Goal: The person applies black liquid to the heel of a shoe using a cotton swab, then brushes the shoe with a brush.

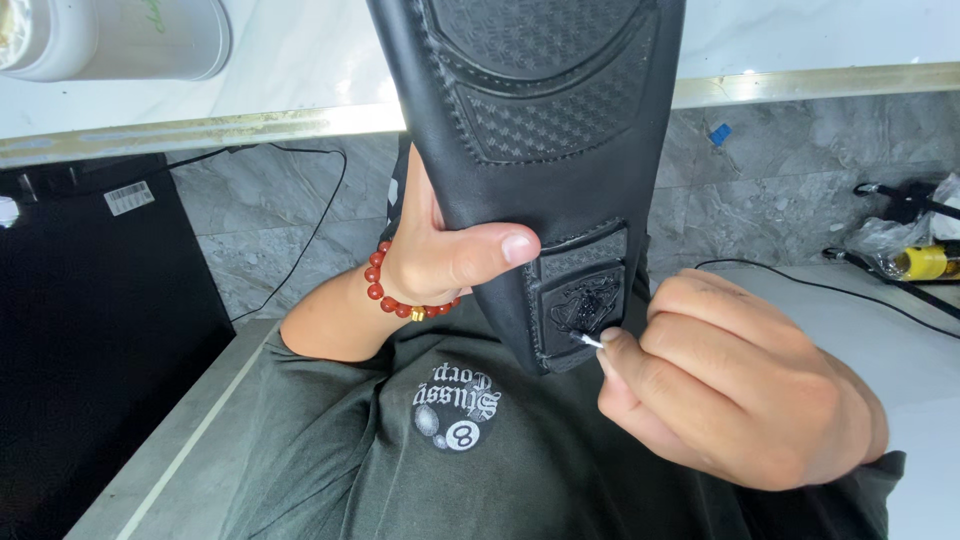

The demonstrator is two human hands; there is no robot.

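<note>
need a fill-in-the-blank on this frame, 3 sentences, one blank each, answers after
1. The left hand grips a black leather shoe turned so its ____ faces the camera.
2. The right hand pinches a thin white stick against the shoe's ____ pad.
3. The left wrist wears a bracelet of ____ beads.

Answers: sole; heel; red

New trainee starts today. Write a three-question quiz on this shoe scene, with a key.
1. True or false: the left hand holds the shoe sole-up.
2. The right hand pinches: A) a brush B) a thin white-tipped stick C) a cloth
3. What is on the left wrist?

Key: 1 true. 2 B; its tip touches the heel emblem. 3 A red bead bracelet.
</note>
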